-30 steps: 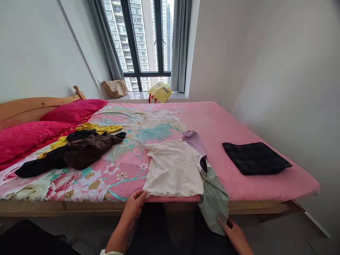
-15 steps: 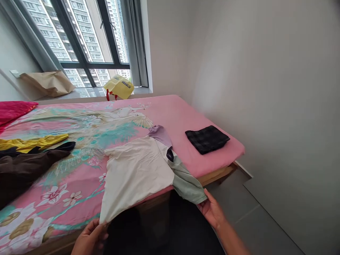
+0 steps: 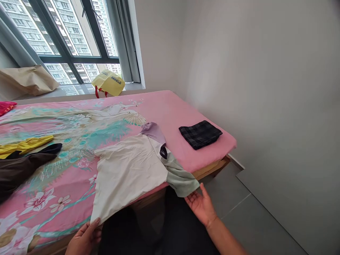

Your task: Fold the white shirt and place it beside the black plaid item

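1. At far left, a red pillow (image 3: 6, 107) edges into view at the margin of a pink patterned bed (image 3: 162, 106). Below it, a yellow garment (image 3: 29, 145) and a dark brown garment (image 3: 23, 171) lie loose and rumpled, neither one folded.

2. Near the bed's front edge, a left hand (image 3: 84, 238) pinches the lower corner of a cream shirt (image 3: 130, 170) between thumb and fingers.

3. At center, the shirt lies spread on the bed, its body broadly flat but lightly creased, with no fold made in it. Its lilac sleeve (image 3: 154, 131) points away from the person, while its green sleeve (image 3: 180, 179) reaches out over the front edge; straightening appears well along, folding not begun.

4. Right of the shirt, a right hand (image 3: 201, 209) is turned palm up, fingers loosely spread, fingertips touching the green sleeve's end without a visible pinch.

5. Toward the bed's far right, a black checked cloth (image 3: 200, 134) rests in a neat, flat bundle, apparently the one finished piece in view.
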Available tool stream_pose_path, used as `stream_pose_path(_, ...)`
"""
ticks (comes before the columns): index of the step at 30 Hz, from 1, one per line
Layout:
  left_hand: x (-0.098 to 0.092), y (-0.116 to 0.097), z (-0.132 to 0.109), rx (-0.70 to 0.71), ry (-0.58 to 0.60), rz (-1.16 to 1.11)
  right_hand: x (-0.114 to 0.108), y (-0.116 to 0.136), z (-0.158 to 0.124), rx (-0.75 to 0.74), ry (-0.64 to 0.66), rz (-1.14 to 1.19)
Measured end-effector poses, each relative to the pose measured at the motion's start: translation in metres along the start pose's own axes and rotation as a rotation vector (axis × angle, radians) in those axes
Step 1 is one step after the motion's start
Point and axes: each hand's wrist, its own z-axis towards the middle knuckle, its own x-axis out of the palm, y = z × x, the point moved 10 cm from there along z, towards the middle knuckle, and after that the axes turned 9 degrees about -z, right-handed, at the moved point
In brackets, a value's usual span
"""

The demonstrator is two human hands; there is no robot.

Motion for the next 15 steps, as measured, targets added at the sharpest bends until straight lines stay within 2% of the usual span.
stream_pose_path(2, 0.002, 0.003, 0.001, 0.008, 0.034, 0.020, 0.010, -0.029, -0.004, 0.083, 0.043, -0.023)
stream_pose_path(4, 0.001, 0.004, 0.001, 0.015, 0.041, 0.022, 0.014, -0.041, -0.004, 0.062, 0.018, -0.092)
stream_pose_path(6, -0.001, 0.001, 0.000, 0.012, 0.036, 0.004, 0.012, -0.034, -0.003, -0.020, -0.064, -0.168)
stream_pose_path(10, 0.000, -0.010, -0.010, 0.006, 0.012, -0.019, 0.008, 0.009, -0.009, -0.202, -0.169, -0.159)
stream_pose_path(12, 0.004, -0.012, -0.016, -0.005, 0.012, -0.018, 0.007, 0.016, -0.014, -0.184, -0.164, -0.119)
stream_pose_path(15, 0.009, -0.012, -0.020, -0.019, 0.034, -0.001, 0.008, 0.002, -0.017, -0.086, -0.119, -0.106)
